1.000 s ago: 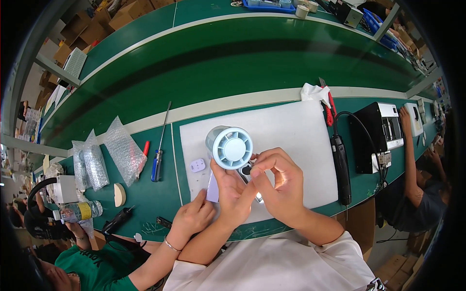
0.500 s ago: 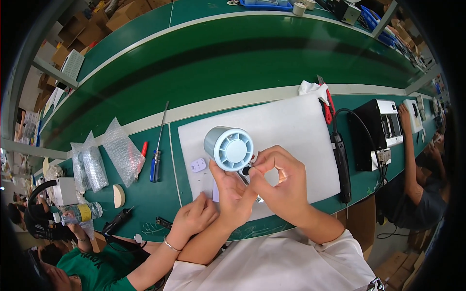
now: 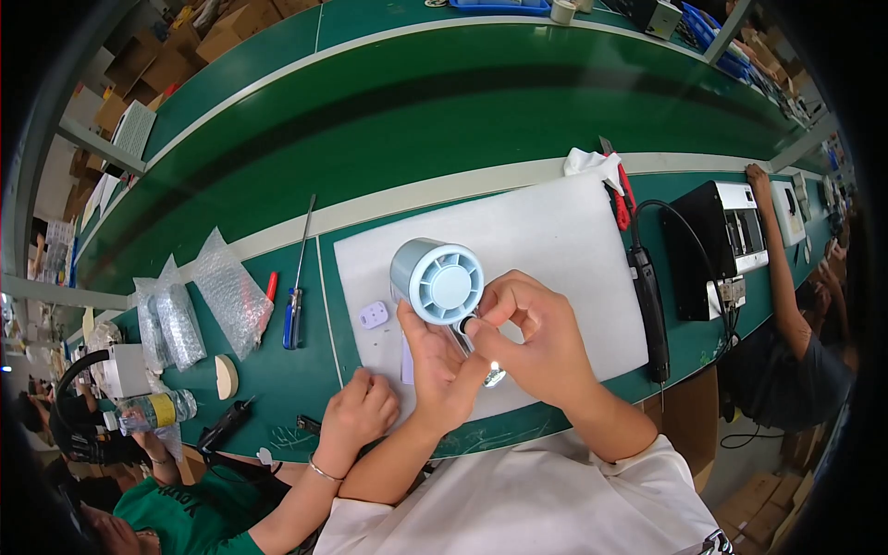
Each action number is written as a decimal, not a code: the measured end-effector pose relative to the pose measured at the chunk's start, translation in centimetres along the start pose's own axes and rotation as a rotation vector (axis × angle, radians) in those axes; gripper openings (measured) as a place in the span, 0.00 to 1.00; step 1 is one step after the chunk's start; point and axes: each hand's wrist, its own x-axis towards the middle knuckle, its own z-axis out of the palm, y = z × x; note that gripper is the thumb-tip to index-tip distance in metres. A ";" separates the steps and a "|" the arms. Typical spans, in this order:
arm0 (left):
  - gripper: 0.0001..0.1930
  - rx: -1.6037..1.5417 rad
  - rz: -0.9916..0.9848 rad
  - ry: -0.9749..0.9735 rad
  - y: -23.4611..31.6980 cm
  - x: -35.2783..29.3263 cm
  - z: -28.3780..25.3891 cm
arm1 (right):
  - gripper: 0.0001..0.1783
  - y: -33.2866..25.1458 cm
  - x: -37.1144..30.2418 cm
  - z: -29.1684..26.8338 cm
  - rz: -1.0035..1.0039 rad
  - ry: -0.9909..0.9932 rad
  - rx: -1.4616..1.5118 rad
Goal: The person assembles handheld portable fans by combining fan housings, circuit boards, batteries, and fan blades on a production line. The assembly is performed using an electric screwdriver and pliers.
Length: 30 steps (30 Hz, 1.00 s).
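A light-blue cylindrical device [image 3: 450, 287] with a spoked round end, like a small fan head, is raised above the white foam sheet [image 3: 564, 240]. My left hand [image 3: 437, 370] is closed around its lower part, where a shiny stem shows between the fingers. My right hand [image 3: 541, 347] pinches near a small black round part [image 3: 466, 324] just under the blue cylinder; what its fingertips hold is hidden. A pale purple plate with small holes [image 3: 374, 315] lies on the foam, left of the device.
A co-worker's closed hand [image 3: 359, 407] rests beside my left forearm. Left lie a screwdriver [image 3: 293, 319], bubble-wrap bags [image 3: 227, 296] and a bottle [image 3: 162, 407]. Right are a black power screwdriver [image 3: 652, 319], a black box unit [image 3: 712, 245] and red-handled cutters [image 3: 622, 199].
My right fingers have shifted slightly at the black part, while the device stays nearly in place. The co-worker's hand at the far right has reached farther across the bench.
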 end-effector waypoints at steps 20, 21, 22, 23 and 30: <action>0.22 -0.180 -0.230 -0.050 1.4 0.6 0.4 | 0.11 4.9 1.3 -3.9 0.228 0.095 0.197; 0.23 -0.205 -0.222 -0.050 1.4 0.6 0.5 | 0.11 5.1 1.2 -3.9 0.223 0.080 0.182; 0.23 -0.205 -0.220 -0.053 1.5 0.7 0.6 | 0.11 5.1 1.1 -3.8 0.217 0.067 0.166; 0.24 -0.205 -0.210 -0.067 1.7 0.8 0.7 | 0.11 5.2 1.2 -3.8 0.214 0.066 0.167; 0.27 -0.172 -0.132 -0.092 1.3 1.0 0.7 | 0.11 5.2 1.1 -3.6 0.143 0.071 0.152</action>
